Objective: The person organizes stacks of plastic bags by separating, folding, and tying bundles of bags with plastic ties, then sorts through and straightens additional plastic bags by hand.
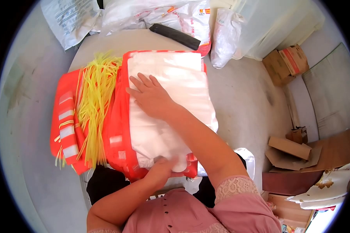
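Note:
A stack of thin white plastic sheets (175, 81), which look like bags, lies on red material with white patches (114, 145). My right hand (151, 99) rests flat on the upper left of the stack, fingers spread. At the stack's near edge, my left hand (161, 171) is closed around a loose end of the white plastic; its fingertips are blurred. To the left, a bundle of yellow strips (99, 105) lies across the red material. A folded red and white striped piece (67, 130), tied with a yellow strip, is beside it.
A black rolled bundle (175, 36) lies at the table's (109, 40) far edge, before white printed sacks (182, 19). A wrapped white bundle (226, 37) stands behind on the right. Cardboard boxes (286, 64) sit by the right wall, with opened cardboard (293, 153) nearer.

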`<state>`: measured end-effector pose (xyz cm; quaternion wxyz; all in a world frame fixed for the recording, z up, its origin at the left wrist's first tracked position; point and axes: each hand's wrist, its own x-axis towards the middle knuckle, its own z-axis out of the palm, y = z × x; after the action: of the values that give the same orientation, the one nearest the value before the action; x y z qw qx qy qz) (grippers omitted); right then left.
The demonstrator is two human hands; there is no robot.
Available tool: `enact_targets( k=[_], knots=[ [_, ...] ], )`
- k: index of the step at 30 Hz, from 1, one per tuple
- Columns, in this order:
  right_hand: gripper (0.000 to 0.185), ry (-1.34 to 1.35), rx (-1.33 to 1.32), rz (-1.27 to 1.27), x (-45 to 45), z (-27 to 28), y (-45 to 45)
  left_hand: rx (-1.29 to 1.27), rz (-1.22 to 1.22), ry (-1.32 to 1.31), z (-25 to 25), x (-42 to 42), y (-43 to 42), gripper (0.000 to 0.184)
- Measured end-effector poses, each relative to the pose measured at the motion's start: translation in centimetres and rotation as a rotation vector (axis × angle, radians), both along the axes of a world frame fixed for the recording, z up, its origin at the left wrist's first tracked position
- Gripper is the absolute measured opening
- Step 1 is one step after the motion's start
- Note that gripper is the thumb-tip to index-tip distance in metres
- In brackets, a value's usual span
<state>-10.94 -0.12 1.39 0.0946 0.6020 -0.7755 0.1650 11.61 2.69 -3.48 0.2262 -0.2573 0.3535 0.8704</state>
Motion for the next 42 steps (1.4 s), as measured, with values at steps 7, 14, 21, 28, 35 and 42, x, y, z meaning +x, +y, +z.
enact_targets(
  k=[7, 14, 21, 28, 35, 42],
  knots=[
    [0.055, 0.038, -0.259, -0.348, -5.7, -0.8, 6.9, 0.007, 0.025, -0.004, 0.3, 0.1, 0.0, 0.051],
    [0.053, -0.485, -0.504, -0.712, -12.7, -2.9, 17.5, -0.012, 0.042, -0.018, 0.1, 0.1, 0.2, 0.051],
    [0.045, -0.9, -0.623, -0.72, -10.9, -1.7, 17.7, -0.015, 0.038, -0.027, 0.5, -0.3, 0.2, 0.046],
    [0.018, -0.712, -0.624, -0.672, -12.0, -3.1, 18.3, 0.007, 0.01, 0.027, 1.0, -0.4, -0.1, 0.05],
    [0.017, -0.807, -0.614, -0.621, -11.9, -2.3, 18.4, -0.047, 0.063, -0.052, 0.0, -0.4, 0.5, 0.036],
    [0.018, -0.958, -0.622, -0.614, -11.6, -2.2, 18.2, -0.04, 0.051, -0.043, 0.8, -0.5, 0.4, 0.036]
  ],
)
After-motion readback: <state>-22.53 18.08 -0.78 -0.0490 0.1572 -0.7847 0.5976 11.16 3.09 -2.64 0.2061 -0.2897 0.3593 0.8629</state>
